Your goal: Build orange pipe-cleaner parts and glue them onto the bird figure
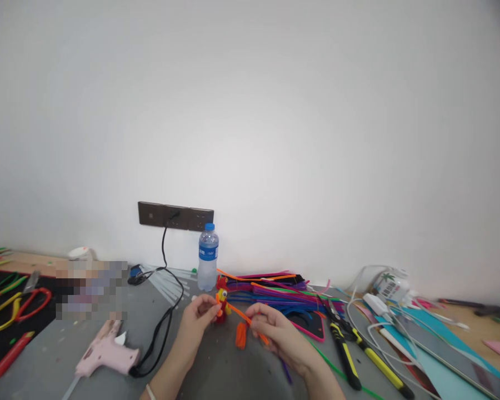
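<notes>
Just in front of the bottle [208, 269] stands the figure [223, 298], which my left fingers [208, 304] seem to pinch. My right fingers [261, 315] grasp the stem [240, 314], nearer me than the bottle; light, even tension should keep it straight.

The fingers [263, 312] are bare, and a pale band [150, 392] apparently circles the left wrist [163, 382].

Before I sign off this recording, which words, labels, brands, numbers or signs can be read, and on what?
No word or number reads clearly.
Blue-capped plastic bottle: white marks on its blue label, too small to read.
White container: dark characters beside a palm-tree picture, too blurred to read.
</notes>
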Demonstrator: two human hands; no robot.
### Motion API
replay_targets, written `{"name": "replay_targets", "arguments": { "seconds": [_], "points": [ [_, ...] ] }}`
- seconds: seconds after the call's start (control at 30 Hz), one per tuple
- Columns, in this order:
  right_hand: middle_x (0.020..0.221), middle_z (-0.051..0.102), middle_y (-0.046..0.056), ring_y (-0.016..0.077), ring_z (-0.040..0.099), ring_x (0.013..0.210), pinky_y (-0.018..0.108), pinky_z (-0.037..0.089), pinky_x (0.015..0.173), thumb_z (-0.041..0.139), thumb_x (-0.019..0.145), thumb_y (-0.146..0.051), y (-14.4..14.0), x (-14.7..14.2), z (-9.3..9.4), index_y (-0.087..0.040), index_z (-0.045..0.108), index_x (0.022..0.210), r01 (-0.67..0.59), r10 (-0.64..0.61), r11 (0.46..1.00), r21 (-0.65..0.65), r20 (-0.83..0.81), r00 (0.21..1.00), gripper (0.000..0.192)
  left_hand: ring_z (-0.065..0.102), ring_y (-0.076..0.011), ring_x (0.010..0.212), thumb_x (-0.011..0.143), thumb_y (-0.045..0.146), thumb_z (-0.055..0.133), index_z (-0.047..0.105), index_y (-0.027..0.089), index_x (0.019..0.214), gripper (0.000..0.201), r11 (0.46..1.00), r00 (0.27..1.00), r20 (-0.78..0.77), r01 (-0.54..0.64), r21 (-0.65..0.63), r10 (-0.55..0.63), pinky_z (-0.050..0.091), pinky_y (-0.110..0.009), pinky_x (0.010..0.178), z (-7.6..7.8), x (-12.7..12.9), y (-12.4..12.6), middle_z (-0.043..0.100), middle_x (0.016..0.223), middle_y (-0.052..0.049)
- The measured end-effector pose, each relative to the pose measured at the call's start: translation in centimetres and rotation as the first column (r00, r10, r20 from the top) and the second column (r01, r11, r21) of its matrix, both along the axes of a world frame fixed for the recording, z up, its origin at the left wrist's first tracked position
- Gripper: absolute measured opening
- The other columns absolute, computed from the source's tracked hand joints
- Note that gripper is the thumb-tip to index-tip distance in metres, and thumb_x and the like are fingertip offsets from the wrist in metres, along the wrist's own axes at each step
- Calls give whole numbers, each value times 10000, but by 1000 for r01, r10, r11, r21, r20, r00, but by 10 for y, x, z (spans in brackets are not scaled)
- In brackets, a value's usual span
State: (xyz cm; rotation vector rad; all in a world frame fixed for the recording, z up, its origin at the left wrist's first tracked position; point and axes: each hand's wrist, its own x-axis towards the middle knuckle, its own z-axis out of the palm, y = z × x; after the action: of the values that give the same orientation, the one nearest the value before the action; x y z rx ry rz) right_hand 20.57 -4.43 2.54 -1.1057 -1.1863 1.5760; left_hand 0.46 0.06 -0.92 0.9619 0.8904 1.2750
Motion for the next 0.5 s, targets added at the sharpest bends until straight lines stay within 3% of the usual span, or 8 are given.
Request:
{"name": "replay_targets", "arguments": {
  "seconds": [0.1, 0.2, 0.37, 0.5],
  "points": [
    [553, 501, -90, 42, 260, 402, 186, 133, 417, 690, 696, -294, -1, 6, 0, -184, 586, 920, 49, -50, 999, -15, -18, 999, 270, 615, -135, 620, 577, 375, 847, 651, 157, 691, 315, 993, 992, -52, 117, -11, -117, 476, -225, 621, -6, 2, -1, 655, 636, 16],
    [533, 504, -95, 48, 270, 384, 190, 139, 410, 650, 687, -287, 4, 4, -10, -186, 587, 960, 90, -90, 996, 16, 29, 996, 297, 646, -164, 611, 511, 362, 881, 675, 157, 809, 416, 962, 962, -85, 248, -112, -258, 488, -256, 602, -14, 7, -3, 679, 650, -7],
    [467, 526, -85, 58, 298, 345, 198, 181, 384, 568, 666, -247, 13, -7, -24, -148, 615, 909, 17, -25, 999, 34, 243, 970, 267, 662, -179, 590, 465, 339, 893, 674, 136, 989, 603, 973, 971, -107, 202, -110, -214, 490, -276, 607, -18, 7, -1, 685, 641, -17],
    [443, 542, -77, 51, 287, 331, 197, 171, 380, 546, 674, -254, 16, -10, -29, -178, 564, 733, 32, -53, 995, 91, 244, 968, 99, 665, -187, 598, 473, 366, 876, 668, 139, 1000, 610, 986, 983, -117, 131, -100, -142, 498, -282, 597, -17, 1, 4, 667, 648, -5]
  ]
}}
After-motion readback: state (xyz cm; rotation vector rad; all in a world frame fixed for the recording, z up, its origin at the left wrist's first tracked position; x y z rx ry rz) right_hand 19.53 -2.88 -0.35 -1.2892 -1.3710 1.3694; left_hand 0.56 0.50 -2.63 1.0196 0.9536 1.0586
